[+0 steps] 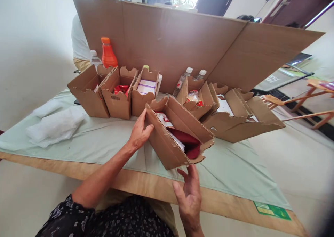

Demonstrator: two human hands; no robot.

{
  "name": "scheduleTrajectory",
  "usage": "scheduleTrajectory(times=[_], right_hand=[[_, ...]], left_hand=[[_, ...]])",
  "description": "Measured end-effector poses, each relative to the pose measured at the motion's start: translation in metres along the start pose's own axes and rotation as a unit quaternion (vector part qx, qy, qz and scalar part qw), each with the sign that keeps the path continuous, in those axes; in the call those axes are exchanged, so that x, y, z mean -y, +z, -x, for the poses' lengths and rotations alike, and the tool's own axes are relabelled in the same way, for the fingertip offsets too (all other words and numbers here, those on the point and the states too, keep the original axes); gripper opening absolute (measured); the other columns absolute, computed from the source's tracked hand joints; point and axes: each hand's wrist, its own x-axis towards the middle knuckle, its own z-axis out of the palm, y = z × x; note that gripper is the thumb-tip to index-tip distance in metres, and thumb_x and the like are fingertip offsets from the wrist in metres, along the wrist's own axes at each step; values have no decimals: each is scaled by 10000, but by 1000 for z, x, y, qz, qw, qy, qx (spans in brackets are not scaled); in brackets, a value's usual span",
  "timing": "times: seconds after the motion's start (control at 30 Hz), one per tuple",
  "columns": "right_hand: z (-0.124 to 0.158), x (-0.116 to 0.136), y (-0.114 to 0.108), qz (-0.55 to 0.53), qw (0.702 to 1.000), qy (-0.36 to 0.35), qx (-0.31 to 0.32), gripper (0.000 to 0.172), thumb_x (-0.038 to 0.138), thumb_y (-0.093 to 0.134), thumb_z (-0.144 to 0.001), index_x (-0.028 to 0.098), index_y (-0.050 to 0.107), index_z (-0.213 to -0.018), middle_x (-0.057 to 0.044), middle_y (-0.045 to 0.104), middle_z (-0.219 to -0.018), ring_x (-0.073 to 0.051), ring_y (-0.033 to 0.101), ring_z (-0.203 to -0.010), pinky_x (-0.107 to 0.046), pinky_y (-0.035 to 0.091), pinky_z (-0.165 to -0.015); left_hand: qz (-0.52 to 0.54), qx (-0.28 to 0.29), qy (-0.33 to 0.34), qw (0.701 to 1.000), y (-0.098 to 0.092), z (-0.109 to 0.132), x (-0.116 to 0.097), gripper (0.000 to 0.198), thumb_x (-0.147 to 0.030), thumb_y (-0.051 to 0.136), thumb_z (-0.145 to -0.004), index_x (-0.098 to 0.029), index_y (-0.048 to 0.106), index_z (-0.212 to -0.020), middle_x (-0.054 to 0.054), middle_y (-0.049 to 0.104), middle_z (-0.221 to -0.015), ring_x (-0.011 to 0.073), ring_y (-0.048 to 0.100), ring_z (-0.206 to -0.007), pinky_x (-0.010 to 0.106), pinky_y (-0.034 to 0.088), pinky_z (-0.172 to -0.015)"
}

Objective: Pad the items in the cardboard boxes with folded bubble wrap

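Observation:
An open cardboard box [167, 145] lies tilted in front of me on the pale green cloth [104, 139]. Inside it I see a dark red item [191, 145] and white packets [164, 119]. My left hand [139, 132] presses flat against the box's left end, fingers stretched out. Just below the box's near corner is my right hand [190, 191], fingers apart, fingertips close to or just touching the cardboard; it holds nothing.
Three open boxes [117, 94] stand in a row at the back left, more boxes [235, 115] at the right. An orange bottle [108, 54] and clear bottles [182, 79] stand before a tall cardboard sheet [169, 39]. White wrapping [54, 125] lies left. A person sits behind.

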Motion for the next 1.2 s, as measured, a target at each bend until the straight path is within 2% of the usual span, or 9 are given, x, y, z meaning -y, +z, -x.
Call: scheduleTrajectory(times=[0.07,0.2,0.27,0.37,0.6,0.73,0.87,1.03,1.2], right_hand=[[-7,-4,-3,24,1000,-2,-18,681,420,654,-942,309,406,-1567,-154,434,-1612,-337,562,-1339,-551,521,-1035],[-46,-17,-21,59,995,23,-80,759,483,714,-889,291,416,-1561,-151,493,-1569,-351,529,-1383,-573,474,-1082],[-69,-25,-28,48,998,36,-34,750,539,748,-844,269,483,-1492,-150,558,-1506,-344,585,-1319,-542,504,-1055],[-91,-31,-28,6,996,57,64,609,615,738,-828,237,597,-1284,-133,710,-1249,-299,703,-1065,-460,580,-916],[-103,-21,-20,55,989,101,94,550,639,717,-830,226,610,-1178,-131,762,-1121,-285,751,-919,-394,596,-743],[-115,-12,-21,167,973,103,126,496,608,696,-822,214,614,-1111,-112,776,-1022,-284,755,-813,-371,548,-626],[-130,-9,-10,212,963,83,145,448,615,616,-849,215,602,-1051,-93,781,-959,-269,746,-764,-380,536,-653],[-153,-15,8,274,951,77,124,457,648,608,-820,219,594,-976,-82,777,-896,-243,708,-662,-372,507,-674],[-189,-13,28,390,911,70,112,363,569,672,-840,225,641,-949,-86,791,-855,-293,750,-828,-339,461,-695]], left_hand=[[-28,-1,10,1000,10,0,2,709,-343,564,-912,-163,403,-1578,164,399,-1674,324,332,-1578,542,218,-1317],[-18,11,16,1000,28,26,2,664,-454,507,-1013,-244,333,-1619,128,321,-1720,281,282,-1606,536,202,-1324],[-2,3,10,1000,36,37,1,668,-493,490,-1030,-271,305,-1631,115,276,-1741,281,239,-1622,543,191,-1326],[11,-12,4,1000,46,38,1,668,-537,451,-1040,-274,303,-1636,109,250,-1752,281,204,-1633,537,174,-1331],[19,4,16,1000,63,4,4,676,-593,368,-1043,-239,365,-1619,103,350,-1715,276,259,-1616,488,162,-1342],[55,-19,21,998,65,2,14,689,-630,346,-1043,-234,392,-1604,105,378,-1699,278,324,-1587,474,214,-1328],[89,-29,50,994,62,6,24,697,-644,356,-1046,-218,420,-1594,122,405,-1681,294,350,-1572,478,234,-1319],[107,-29,69,991,60,5,33,675,-635,364,-1051,-247,422,-1600,97,405,-1685,294,350,-1574,464,242,-1317],[84,-14,53,995,59,-1,41,656,-571,388,-1051,-216,413,-1602,112,406,-1685,291,348,-1577,471,234,-1321]])
